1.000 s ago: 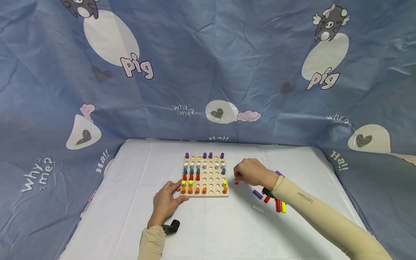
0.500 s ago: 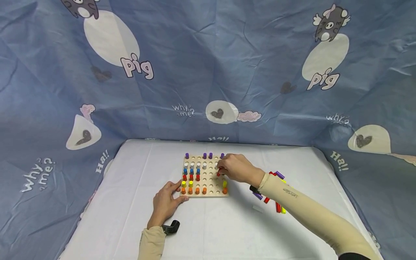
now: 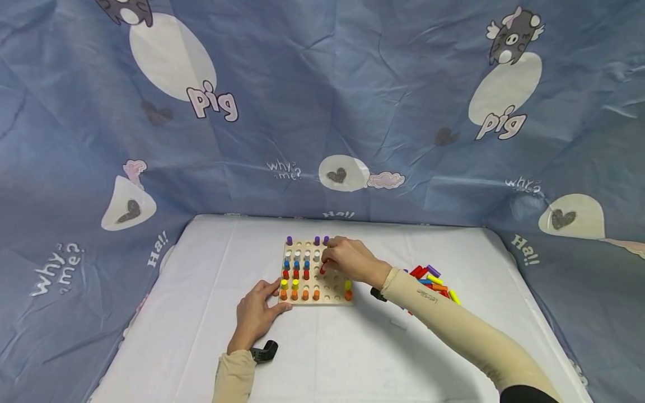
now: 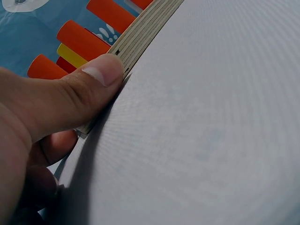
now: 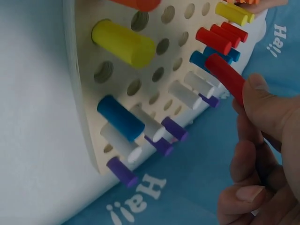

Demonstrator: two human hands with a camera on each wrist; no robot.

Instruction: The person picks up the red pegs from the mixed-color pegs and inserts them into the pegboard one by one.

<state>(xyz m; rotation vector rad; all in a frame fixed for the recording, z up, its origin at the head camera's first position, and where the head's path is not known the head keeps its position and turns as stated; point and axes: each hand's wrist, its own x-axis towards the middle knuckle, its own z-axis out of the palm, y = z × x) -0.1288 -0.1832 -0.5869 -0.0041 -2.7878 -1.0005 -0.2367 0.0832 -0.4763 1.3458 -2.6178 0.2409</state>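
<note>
A wooden pegboard [image 3: 331, 303] lies on the white table, with rows of purple, white, blue, red, yellow and orange pegs standing in it. My left hand [image 3: 255, 314] grips its near left corner; in the left wrist view the thumb [image 4: 96, 79] presses on the plywood edge. Over the board, my right hand [image 3: 350, 258] pinches a red peg [image 5: 227, 77] between thumb and fingers. In the right wrist view that peg is tilted above the holes, close to the blue and red pegs. From the head, this hand hides the board's far right part.
Right of the board lies a loose pile of pegs, among them a purple peg [image 3: 433, 271] and a yellow peg [image 3: 454, 296], partly behind the right forearm. A white peg [image 3: 398, 324] lies nearer. A blue patterned cloth [image 3: 272, 112] rises behind the table.
My right hand has carried the red peg leftward from the table beside the board to above its middle columns. My left hand has stayed on the corner.
</note>
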